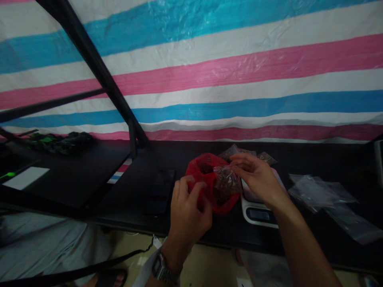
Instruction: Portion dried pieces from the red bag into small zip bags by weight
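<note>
A red plastic bag (194, 165) stands with its mouth open on the black table, with dark small bits inside that are too blurred to name. At its near left edge, my left hand (190, 207) has its fingers curled onto the red plastic. My right hand (254, 175) pinches the top of a small clear plastic bag (226, 180) holding brownish bits, which hangs over the red bag's right side. Beneath my right wrist sits a white digital scale (247, 213), its pan partly hidden by the hand. More small filled clear bags (267, 158) lie behind that hand.
Flat clear bags (317, 191) lie to the right of the scale. A dark flat object (161, 191) rests left of the red bag. A black metal frame (116, 95) rises at left, before a striped sheet (239, 79). Another person's grey clothing (54, 247) shows at lower left.
</note>
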Action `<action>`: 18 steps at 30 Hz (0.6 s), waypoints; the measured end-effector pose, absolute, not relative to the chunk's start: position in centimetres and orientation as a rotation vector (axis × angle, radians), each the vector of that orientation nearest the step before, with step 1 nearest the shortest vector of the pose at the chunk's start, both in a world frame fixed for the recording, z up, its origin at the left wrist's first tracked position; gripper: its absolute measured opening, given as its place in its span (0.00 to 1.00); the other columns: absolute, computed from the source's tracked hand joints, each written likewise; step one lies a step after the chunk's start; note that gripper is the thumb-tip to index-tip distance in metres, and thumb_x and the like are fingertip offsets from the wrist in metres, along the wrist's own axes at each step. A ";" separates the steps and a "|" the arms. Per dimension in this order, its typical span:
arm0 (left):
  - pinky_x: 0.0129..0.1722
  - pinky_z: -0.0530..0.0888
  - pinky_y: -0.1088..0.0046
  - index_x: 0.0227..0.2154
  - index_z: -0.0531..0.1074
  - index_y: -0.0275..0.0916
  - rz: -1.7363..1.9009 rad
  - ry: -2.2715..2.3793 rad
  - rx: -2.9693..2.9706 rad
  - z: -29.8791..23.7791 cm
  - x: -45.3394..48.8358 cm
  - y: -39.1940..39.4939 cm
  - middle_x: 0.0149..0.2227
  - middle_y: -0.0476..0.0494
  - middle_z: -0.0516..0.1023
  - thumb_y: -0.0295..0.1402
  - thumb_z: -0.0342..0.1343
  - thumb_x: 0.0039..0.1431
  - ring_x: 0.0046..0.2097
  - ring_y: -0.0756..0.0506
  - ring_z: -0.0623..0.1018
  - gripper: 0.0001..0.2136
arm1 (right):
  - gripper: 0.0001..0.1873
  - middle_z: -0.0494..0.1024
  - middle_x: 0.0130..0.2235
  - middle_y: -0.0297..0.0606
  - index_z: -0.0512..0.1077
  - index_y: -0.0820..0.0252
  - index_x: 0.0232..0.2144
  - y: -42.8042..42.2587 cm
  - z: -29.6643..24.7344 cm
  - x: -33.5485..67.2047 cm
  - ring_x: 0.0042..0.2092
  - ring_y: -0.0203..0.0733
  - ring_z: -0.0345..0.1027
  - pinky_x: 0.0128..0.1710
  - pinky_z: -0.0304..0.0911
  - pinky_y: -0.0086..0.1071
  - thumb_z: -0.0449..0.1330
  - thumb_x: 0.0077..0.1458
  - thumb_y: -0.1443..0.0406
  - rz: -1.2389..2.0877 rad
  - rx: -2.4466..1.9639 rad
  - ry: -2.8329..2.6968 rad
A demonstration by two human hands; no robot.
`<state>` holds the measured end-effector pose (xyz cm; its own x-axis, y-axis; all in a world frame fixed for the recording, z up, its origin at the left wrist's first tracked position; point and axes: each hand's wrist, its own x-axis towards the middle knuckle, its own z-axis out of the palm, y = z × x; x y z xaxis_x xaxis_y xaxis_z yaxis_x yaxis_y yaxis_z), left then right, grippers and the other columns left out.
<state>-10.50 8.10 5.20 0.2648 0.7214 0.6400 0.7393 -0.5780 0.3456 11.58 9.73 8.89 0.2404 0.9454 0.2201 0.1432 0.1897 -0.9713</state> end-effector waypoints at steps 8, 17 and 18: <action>0.46 0.75 0.57 0.42 0.78 0.39 -0.933 -1.546 -2.569 3.8 -11.4 7.9 0.44 0.38 0.76 0.28 0.59 0.65 0.44 0.37 0.73 0.05 | 0.12 0.85 0.36 0.37 0.80 0.55 0.38 9.5 9.1 11.7 0.39 0.44 0.80 0.42 0.74 0.36 0.71 0.48 0.63 0.813 -1.261 -1.197; 0.43 0.72 0.58 0.37 0.80 0.42 -0.786 -1.658 -2.476 4.0 -10.4 8.4 0.39 0.41 0.79 0.30 0.60 0.65 0.44 0.36 0.76 0.04 | 0.13 0.85 0.35 0.37 0.79 0.55 0.38 9.7 9.0 11.3 0.39 0.44 0.80 0.41 0.75 0.36 0.71 0.48 0.61 0.811 -1.239 -1.221; 0.43 0.72 0.57 0.36 0.80 0.42 -0.775 -1.677 -2.468 4.0 -10.2 8.5 0.39 0.41 0.79 0.31 0.60 0.65 0.44 0.36 0.76 0.04 | 0.13 0.85 0.35 0.37 0.79 0.55 0.38 9.7 9.0 11.3 0.39 0.44 0.81 0.41 0.75 0.36 0.72 0.48 0.61 0.811 -1.237 -1.223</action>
<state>-10.22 8.54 4.05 0.2820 0.8554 0.4344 0.8850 -0.4067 0.2264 11.29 9.66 9.04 0.2159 0.9481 0.2334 0.1532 0.2032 -0.9671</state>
